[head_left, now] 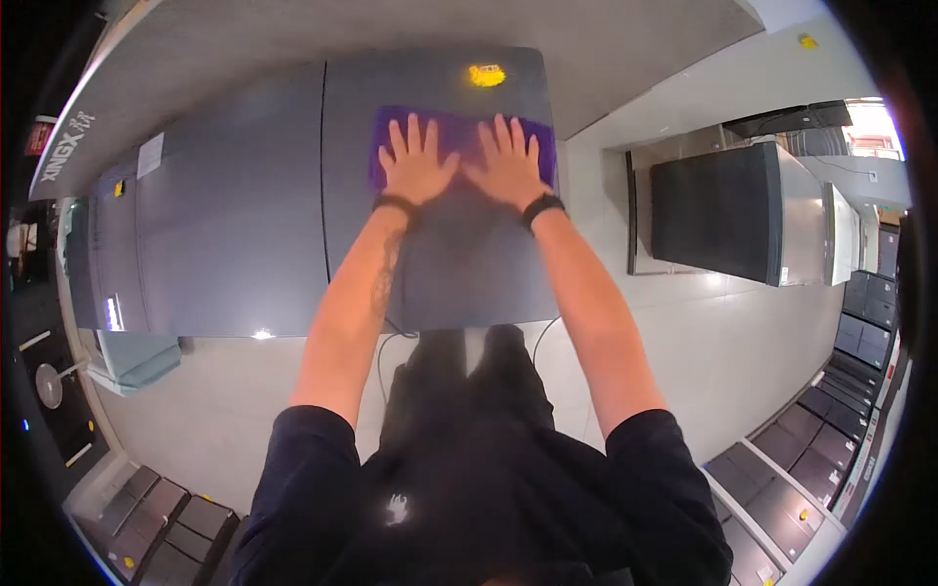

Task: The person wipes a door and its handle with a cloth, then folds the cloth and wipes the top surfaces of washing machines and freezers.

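A purple cloth (457, 135) lies spread flat on the dark grey top surface (449, 264) of a large boxy appliance. My left hand (416, 168) rests palm down on the cloth's left half, fingers spread. On its right half, my right hand (507, 168) is also laid flat with its fingers apart. The two thumbs point toward each other and nearly meet. Both palms cover part of the cloth. A yellow sticker (487, 75) is on the grey surface beyond my fingertips.
A second dark grey panel (230, 205) adjoins on the left, past a narrow seam. Another dark appliance (718, 207) stands to the right across pale floor (674, 342). Cables hang near my legs. Rows of dark boxy units (811, 430) line the lower right.
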Demonstrator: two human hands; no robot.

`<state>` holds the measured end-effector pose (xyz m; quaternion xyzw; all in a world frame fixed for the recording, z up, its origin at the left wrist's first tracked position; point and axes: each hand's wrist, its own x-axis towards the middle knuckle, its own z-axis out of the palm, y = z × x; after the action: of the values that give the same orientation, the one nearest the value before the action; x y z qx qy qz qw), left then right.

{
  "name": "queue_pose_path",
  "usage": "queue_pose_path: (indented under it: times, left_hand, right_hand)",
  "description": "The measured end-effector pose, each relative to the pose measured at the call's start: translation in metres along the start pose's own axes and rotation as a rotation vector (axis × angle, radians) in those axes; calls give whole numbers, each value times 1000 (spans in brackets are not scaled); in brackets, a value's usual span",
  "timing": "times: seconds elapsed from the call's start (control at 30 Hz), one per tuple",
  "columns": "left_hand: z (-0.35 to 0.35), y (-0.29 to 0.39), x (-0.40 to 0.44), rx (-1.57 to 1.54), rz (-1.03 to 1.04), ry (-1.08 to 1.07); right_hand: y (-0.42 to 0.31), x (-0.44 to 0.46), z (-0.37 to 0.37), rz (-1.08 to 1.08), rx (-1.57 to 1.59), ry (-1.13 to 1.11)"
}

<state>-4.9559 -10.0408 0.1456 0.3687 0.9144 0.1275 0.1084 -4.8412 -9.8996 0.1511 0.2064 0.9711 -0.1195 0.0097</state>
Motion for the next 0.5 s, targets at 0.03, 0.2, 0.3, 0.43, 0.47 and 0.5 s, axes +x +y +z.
queue_pose_path:
  times: [0.03,0.2,0.3,0.43,0.47,0.5]
  left_hand:
    - [-1,-2,12,-10,-4,-11]
    - [-5,-2,28,8,4,-64]
    - [-5,-5,18,2,42,-56]
    - [-6,1,-37,3,65,-87]
    - [-5,4,-54,-8,50,-90]
    - [0,5,-71,-27,42,-82]
  right_hand:
    - [5,13,2,-4,-24,21]
    - [9,26,0,-16,-60,51]
    - [7,4,2,6,-44,67]
    - [3,-53,10,-18,-38,78]
    - [-1,-67,11,-28,-35,102]
    - [-5,-83,12,-30,-41,95]
